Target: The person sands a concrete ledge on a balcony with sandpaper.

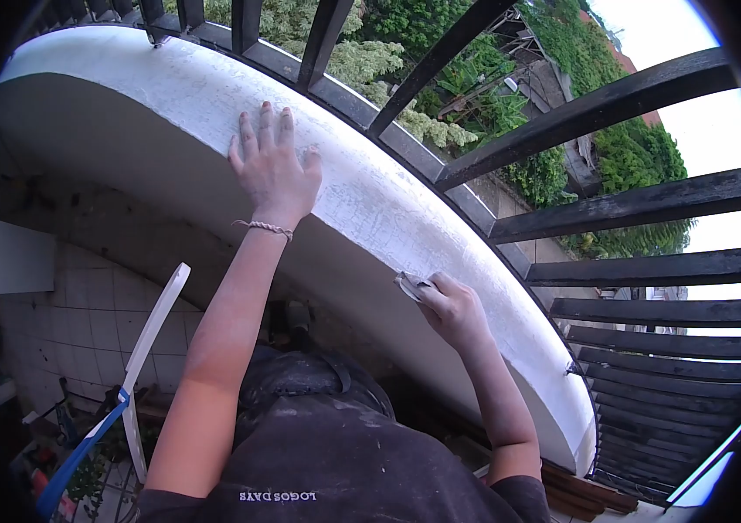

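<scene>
Two bare hands are at one long curved white ledge, which sweeps from the upper left to the lower right under a dark railing. The left hand (276, 170) is open, its five digits spread and its palm down on the white ledge (379, 222), holding nothing. One braided bracelet (266, 229) circles that wrist. The right hand (456, 312) is closed, gripping one small grey folded piece (414, 286) between thumb and fingers; what it is made of I cannot tell. That single piece is at the inner edge of the ledge, nearer the person than the railing, and well apart from the left hand. Pale dust coats both hands.

The railing (615, 211) has more than ten dark slats, too crowded at the lower right to count exactly; green trees (641, 179) show beyond it. The person wears one dark shirt (344, 458) with two printed words, "LOGOS DAYS", upside down in this view. To the left, two white strips (157, 322) meet at one blue strap (83, 458), above a tiled floor (109, 318). One white panel (4, 253) stands at the far left, and several brown boards (584, 494) lie below the lower right end of the ledge
</scene>
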A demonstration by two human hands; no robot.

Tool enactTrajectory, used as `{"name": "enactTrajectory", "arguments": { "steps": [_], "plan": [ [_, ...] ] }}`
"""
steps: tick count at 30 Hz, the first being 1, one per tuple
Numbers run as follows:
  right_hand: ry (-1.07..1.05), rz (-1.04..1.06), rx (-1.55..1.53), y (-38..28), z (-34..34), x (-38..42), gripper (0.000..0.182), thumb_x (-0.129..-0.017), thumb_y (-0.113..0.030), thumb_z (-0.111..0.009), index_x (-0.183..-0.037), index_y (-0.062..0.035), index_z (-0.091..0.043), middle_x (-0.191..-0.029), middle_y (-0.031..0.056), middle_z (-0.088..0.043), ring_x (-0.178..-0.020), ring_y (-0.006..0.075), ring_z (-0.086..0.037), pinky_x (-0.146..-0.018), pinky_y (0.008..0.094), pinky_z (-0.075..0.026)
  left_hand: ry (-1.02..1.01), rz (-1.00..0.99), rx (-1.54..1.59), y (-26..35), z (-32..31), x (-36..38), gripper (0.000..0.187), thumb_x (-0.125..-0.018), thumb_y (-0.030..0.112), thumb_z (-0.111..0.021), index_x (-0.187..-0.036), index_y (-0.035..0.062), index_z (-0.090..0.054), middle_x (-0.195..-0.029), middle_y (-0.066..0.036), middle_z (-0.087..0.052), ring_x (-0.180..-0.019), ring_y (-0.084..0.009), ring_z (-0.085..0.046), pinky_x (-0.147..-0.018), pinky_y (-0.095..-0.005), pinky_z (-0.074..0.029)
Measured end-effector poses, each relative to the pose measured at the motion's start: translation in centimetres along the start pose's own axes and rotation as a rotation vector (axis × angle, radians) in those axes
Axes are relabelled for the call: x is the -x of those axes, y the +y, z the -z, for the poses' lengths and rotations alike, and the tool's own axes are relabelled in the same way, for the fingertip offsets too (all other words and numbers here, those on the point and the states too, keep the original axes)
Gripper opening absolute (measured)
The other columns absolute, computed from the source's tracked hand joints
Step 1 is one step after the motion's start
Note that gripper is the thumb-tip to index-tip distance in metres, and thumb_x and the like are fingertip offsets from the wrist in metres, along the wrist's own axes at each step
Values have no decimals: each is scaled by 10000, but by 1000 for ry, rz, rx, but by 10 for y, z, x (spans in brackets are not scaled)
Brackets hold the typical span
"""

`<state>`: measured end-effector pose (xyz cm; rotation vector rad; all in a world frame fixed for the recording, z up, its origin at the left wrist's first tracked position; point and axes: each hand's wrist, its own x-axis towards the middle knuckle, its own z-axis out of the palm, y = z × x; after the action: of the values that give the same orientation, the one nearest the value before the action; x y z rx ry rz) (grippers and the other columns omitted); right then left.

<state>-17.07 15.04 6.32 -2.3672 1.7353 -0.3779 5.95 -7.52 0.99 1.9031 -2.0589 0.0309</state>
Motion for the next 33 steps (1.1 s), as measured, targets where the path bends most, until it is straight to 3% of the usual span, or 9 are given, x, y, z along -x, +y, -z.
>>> {"name": "enactTrajectory", "arguments": {
  "steps": [3, 9, 12, 18, 21, 33],
  "plan": [
    [13, -17, -6, -7, -5, -13, 278, -762, -7, -724, -1026, -88, -698, -825, 120, -593, -693, 324, -635, -617, 437, -523, -3, 1, 0, 0, 0, 0, 690, -951, 449, -567, -1577, 199, -420, -1683, -54, -294, -1548, -312, -240, -1235, -506, -167],
    [9, -149, -93, -11, 12, -12, 204, -787, 4, -693, -977, -70, -694, -717, 116, -566, -658, 340, -629, -599, 449, -503, 7, -4, 6, -1, -1, -1, 693, -944, 445, -574, -1575, 203, -423, -1681, -53, -299, -1546, -313, -242, -1234, -506, -170],
    [10, -124, -46, -9, 2, -20, 235, -827, -64, -712, -1053, -129, -718, -745, 96, -602, -680, 319, -661, -594, 456, -521, 27, -7, 42, -2, -3, -1, 693, -931, 429, -581, -1563, 183, -441, -1669, -79, -319, -1549, -324, -234, -1237, -514, -156],
    [2, -128, -23, -16, 9, -21, 177, -801, -42, -702, -973, -83, -693, -743, 105, -605, -675, 334, -653, -590, 447, -512, 34, -25, 56, -2, -6, 1, 699, -921, 425, -586, -1558, 172, -448, -1667, -89, -324, -1552, -332, -226, -1235, -524, -149],
    [-23, -127, -12, -11, 6, -16, 149, -844, -77, -685, -989, -113, -690, -763, 99, -614, -693, 331, -667, -598, 461, -527, 37, -14, 52, -1, -5, -2, 700, -921, 425, -584, -1560, 175, -445, -1667, -88, -324, -1555, -334, -220, -1234, -527, -147],
    [17, -151, -52, -6, 8, -15, 118, -846, -85, -682, -960, -108, -666, -761, 102, -613, -691, 333, -663, -599, 462, -522, -10, 2, 2, 0, 0, -1, 703, -933, 440, -585, -1579, 218, -419, -1681, -57, -305, -1550, -325, -240, -1228, -517, -172]
  ]
}}
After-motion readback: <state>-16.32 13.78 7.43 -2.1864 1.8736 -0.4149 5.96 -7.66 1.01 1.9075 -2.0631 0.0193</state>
